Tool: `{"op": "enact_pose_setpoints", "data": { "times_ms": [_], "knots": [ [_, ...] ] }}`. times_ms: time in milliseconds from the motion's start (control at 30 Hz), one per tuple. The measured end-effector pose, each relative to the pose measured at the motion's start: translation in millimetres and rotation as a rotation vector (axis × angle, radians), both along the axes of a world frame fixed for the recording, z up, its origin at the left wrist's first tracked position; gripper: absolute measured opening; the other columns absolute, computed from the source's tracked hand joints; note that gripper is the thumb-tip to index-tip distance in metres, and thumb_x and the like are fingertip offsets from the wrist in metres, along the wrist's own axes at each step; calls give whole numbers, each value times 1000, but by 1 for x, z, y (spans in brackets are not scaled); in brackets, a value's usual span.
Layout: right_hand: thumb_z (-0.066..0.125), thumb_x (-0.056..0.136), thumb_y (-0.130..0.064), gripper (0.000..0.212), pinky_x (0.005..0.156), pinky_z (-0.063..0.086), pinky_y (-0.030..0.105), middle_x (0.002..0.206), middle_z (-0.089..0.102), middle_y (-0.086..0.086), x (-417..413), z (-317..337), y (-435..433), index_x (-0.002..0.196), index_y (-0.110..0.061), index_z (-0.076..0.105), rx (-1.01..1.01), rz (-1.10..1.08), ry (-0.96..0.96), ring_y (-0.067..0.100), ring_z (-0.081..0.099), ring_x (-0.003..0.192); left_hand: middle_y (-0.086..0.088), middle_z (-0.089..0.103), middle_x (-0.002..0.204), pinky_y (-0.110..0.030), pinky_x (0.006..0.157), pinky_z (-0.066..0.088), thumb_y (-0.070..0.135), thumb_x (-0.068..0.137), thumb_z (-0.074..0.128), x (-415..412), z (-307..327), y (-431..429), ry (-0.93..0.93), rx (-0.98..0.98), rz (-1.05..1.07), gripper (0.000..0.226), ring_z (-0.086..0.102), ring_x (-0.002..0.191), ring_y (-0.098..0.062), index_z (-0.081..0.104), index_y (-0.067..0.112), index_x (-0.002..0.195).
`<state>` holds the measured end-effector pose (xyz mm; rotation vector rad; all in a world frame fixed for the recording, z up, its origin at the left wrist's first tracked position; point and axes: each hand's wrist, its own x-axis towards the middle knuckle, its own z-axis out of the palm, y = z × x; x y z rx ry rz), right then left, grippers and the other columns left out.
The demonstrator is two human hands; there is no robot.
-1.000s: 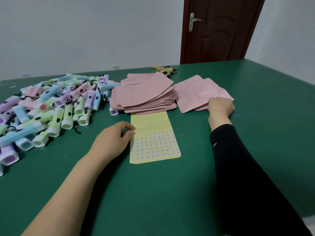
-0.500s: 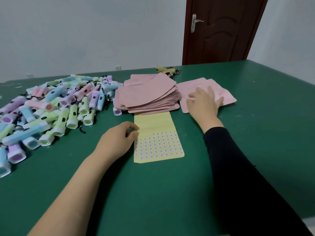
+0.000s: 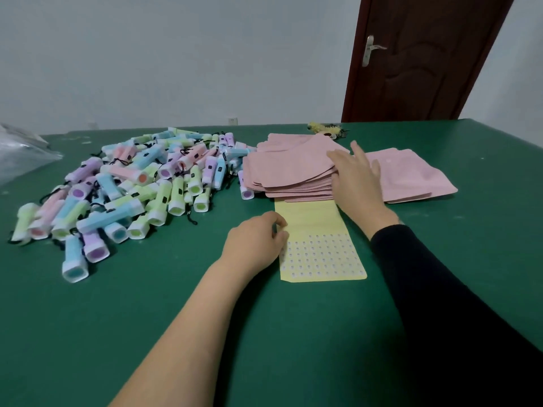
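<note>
A thick stack of pink pouches [image 3: 288, 171] lies at the middle of the green table [image 3: 147, 318]. My right hand [image 3: 357, 183] rests with spread fingers against the stack's right edge. A few filled pink pouches [image 3: 411, 177] lie just right of it. A yellow sticker sheet [image 3: 320, 248] with rows of small stickers lies in front of the stack. My left hand [image 3: 255, 245] sits at the sheet's left edge, fingers curled with the fingertips on the paper. A heap of pastel flashlights [image 3: 132, 192] fills the left side.
A clear plastic bag [image 3: 20, 154] lies at the far left edge. A small yellow object [image 3: 324, 129] sits behind the pouch stack. A brown door [image 3: 423, 54] stands behind the table's back right corner. Bare green table stretches in front and to the right.
My right hand moved left from the filled pouches on the right to the edge of the pouch stack. My left hand stayed at the sticker sheet.
</note>
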<state>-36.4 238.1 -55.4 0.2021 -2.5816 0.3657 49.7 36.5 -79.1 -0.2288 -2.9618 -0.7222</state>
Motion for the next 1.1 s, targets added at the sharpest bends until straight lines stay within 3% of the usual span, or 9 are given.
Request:
{"op": "enact_pose_setpoints", "data": {
  "times_ms": [100,200,333,400,467,533,733,900,1100],
  "knots": [
    [36,82,14,72,115,10,62,156,32,6,-8,5,-33,149,-13,29,232,95,-153,26,4,150,12,56,92,-35,84,48,36,98,50,1,2,-1,-22,24,-7,25,56,91,-16,57,29,121],
    [36,86,8,61,112,18,64,150,36,12,-18,7,-52,145,-9,32,436,36,-325,29,15,147,11,55,93,-36,88,48,36,98,51,1,4,-3,-48,62,-14,26,58,96,-17,58,28,121],
    [41,89,4,31,111,19,64,105,64,6,-19,1,-60,110,-14,55,562,-42,-304,29,57,107,9,59,98,-37,89,48,35,98,51,2,5,-4,-62,70,-21,27,60,101,-20,58,26,122],
    [42,89,2,23,113,16,60,82,60,1,-18,-4,-60,95,-18,53,605,-62,-231,27,62,90,7,63,104,-36,88,47,35,98,50,2,4,-3,-58,57,-20,28,59,102,-20,57,26,123],
    [43,88,1,20,111,21,53,71,53,-1,-18,-8,-59,93,-16,52,607,-58,-187,25,60,78,6,64,107,-36,88,46,35,98,50,2,5,-2,-55,45,-26,28,59,103,-19,56,26,125],
    [44,86,1,18,106,28,47,72,58,0,-17,-10,-55,94,-13,51,583,-36,-155,25,58,73,6,65,109,-36,90,46,34,98,50,2,5,-2,-57,47,-30,29,59,104,-19,56,26,125],
    [49,90,-4,16,101,32,40,90,70,5,-14,-3,-52,98,-14,59,506,-34,-153,26,65,87,7,62,104,-35,89,45,34,98,50,2,6,-3,-78,64,-30,29,59,105,-20,56,26,125],
    [55,95,-22,14,110,27,42,91,70,6,-14,14,-42,85,-16,63,199,-1,-336,27,58,86,7,62,105,-37,93,45,34,98,50,4,7,-3,-79,62,-26,28,59,105,-20,56,26,125],
    [48,98,-18,21,89,39,34,100,69,5,-11,24,-47,100,-17,70,159,4,-355,27,57,91,4,65,112,-37,93,46,34,98,50,6,5,-3,-50,62,-26,29,59,105,-21,57,27,125]
  ]
}}
